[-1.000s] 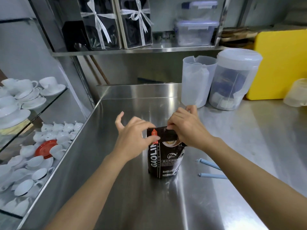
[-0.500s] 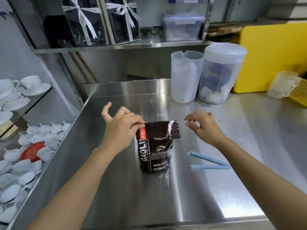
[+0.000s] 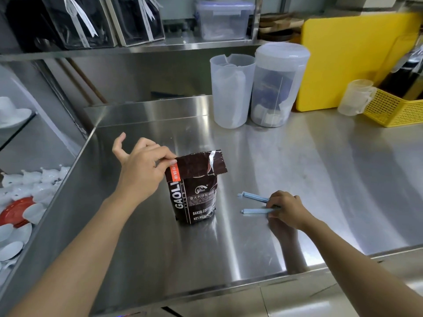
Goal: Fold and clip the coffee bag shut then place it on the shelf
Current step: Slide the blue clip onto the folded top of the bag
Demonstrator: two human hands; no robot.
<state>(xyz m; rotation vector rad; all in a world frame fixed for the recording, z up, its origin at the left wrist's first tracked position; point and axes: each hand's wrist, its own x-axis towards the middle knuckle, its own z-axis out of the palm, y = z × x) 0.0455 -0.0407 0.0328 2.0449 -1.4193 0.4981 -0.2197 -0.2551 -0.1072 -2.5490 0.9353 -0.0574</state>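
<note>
A dark brown coffee bag (image 3: 194,195) with white lettering stands upright on the steel counter (image 3: 320,175), its top flap folded over forward. My left hand (image 3: 142,170) pinches the flap's left corner by the orange strip. To the bag's right lies a light blue bag clip (image 3: 254,203), spread open in a V. My right hand (image 3: 286,208) rests on the clip's hinged end, fingers closing on it. The steel shelf (image 3: 146,50) runs along the wall above the counter.
Two translucent plastic jugs (image 3: 231,90) (image 3: 278,83) stand at the counter's back. A yellow board (image 3: 348,58), a small measuring cup (image 3: 353,97) and a yellow basket (image 3: 393,108) are at the right. Gift boxes and plastic containers (image 3: 223,19) fill the shelf. White cups sit on racks at the left (image 3: 27,184).
My right hand has let go of the bag's top and moved down to the right onto the blue clip. My left hand stays on the folded flap.
</note>
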